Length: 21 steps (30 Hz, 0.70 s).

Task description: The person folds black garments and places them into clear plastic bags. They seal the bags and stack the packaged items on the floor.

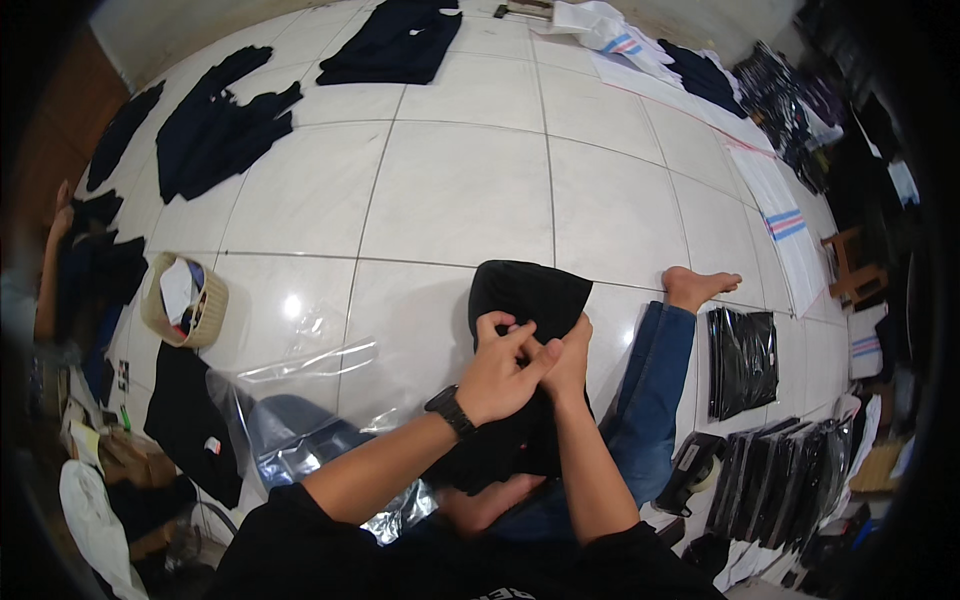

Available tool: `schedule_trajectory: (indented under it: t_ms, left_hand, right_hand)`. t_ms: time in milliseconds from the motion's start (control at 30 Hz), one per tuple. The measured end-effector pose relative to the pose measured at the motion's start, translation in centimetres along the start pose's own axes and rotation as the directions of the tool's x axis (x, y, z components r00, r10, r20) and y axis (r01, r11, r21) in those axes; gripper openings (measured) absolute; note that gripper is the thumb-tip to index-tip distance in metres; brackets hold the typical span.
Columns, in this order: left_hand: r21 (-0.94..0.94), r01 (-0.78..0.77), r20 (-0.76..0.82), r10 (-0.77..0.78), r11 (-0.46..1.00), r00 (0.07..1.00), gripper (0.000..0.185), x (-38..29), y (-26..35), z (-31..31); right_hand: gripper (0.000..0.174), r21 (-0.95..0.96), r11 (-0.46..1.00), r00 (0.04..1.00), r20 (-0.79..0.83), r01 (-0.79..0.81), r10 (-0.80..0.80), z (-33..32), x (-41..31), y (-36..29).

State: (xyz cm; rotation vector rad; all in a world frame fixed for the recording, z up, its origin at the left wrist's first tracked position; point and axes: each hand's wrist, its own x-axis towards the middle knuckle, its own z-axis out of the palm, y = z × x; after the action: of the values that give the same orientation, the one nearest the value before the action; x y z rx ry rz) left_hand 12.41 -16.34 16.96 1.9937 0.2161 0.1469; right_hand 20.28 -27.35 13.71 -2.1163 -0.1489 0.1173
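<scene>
Between my legs a folded black garment (531, 289) stands raised, its upper end rounded on the left and pointed on the right. My right hand (568, 356) grips its right side. Over its middle lies my left hand (499, 367), a dark watch on the wrist, with its fingers crossing those of my right hand. What is under the left fingers is hidden. A clear plastic bag (300, 397) is spread across my left leg and the floor. Another black garment (191, 427) with a small tag lies beyond it at the left.
A beige basket (214, 304) holds mixed items. At right are a stack of bagged garments (742, 364), a tape dispenser (690, 472) and a row of bagged dark garments (780, 480). Dark clothes (217, 127) lie on the tiles. Another person's arm (51, 262) shows at far left.
</scene>
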Motion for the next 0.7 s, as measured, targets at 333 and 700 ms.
schedule_trajectory:
  t_ms: [333,700]
  left_hand:
    - [0.612,0.182,0.16,-0.346,0.769,0.924,0.077,-7.1,-7.6,-14.0]
    - [0.864,0.123,0.049,-0.324,0.488,0.945,0.107,4.4,-18.8,-8.8]
  right_hand:
    - [0.065,0.464,0.884,0.999,0.028,-0.052,0.044,-1.7,1.4,4.4]
    - [0.067,0.906,0.421,0.998,0.028,-0.052,0.065,-12.6,-0.1,13.6]
